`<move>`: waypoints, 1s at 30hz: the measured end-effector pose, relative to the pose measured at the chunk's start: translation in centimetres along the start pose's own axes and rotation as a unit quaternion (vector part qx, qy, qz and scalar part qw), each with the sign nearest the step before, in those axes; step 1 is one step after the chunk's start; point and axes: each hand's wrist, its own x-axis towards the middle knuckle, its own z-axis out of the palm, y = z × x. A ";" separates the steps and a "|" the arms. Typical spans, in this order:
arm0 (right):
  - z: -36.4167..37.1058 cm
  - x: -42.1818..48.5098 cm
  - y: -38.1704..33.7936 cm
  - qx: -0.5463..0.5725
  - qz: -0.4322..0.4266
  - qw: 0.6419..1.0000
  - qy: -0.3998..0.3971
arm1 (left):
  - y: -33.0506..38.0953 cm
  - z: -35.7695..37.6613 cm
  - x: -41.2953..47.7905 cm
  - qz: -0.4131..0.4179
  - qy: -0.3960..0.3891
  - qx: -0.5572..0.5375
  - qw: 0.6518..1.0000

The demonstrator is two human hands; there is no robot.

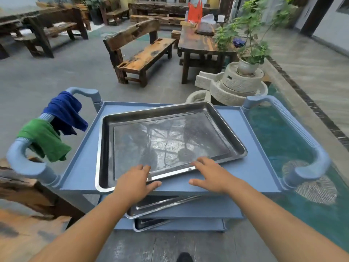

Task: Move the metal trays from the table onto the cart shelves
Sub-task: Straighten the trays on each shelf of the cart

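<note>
The left hand (135, 178) and the right hand (209, 174) lay flat on the near rim of the top tray (170, 137). Their grip was loose, with fingers straight and spread, holding nothing. The tray sat on the top shelf of the blue cart (260, 167). It lay a bit crooked, its long side running from 8 o'clock to 2 o'clock. At 6 o'clock a second tray (160, 207) and a third tray (151, 224) poked out of the lower shelves. At 9 o'clock a blue cloth (64, 112) and a green cloth (43, 138) hung on the handle (24, 159).

The cart (245, 167) shelves each hold a metal tray (170, 140), seemingly two topmost.
</note>
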 end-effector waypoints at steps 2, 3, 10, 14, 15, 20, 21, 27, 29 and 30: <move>-0.3 1.3 2.1 -0.023 0.000 1.000 -0.010 | 0.3 0.8 1.5 -0.006 -0.001 0.003 1.000; -0.5 2.0 3.2 -0.036 0.000 0.999 -0.015 | 0.4 1.2 2.2 -0.012 -0.004 0.003 1.000; -0.7 7.0 8.9 -0.075 0.000 0.996 -0.048 | 0.3 4.1 4.8 -0.071 -0.055 0.047 0.995; -0.5 8.8 10.7 -0.102 -0.050 0.991 -0.070 | -0.1 4.5 5.0 -0.076 -0.073 0.057 0.993; -0.3 9.0 10.9 -0.103 -0.061 0.990 -0.078 | -0.1 4.7 4.9 -0.081 -0.073 0.058 0.992; 0.4 9.3 11.4 -0.107 -0.074 0.987 -0.099 | 0.1 4.7 5.0 -0.097 -0.080 0.046 0.991; 0.5 9.3 11.4 -0.104 -0.072 0.987 -0.097 | 0.0 4.8 5.1 -0.097 -0.080 0.043 0.991; 1.6 9.3 10.9 -0.071 -0.033 0.994 -0.071 | -1.7 4.5 6.4 -0.061 -0.074 0.052 0.994; 1.9 9.2 10.6 -0.063 -0.014 0.996 -0.063 | -2.4 4.2 7.4 -0.045 -0.077 0.050 0.995; 2.1 9.2 10.4 -0.059 -0.004 0.997 -0.058 | -2.8 4.1 7.9 -0.036 -0.078 0.049 0.995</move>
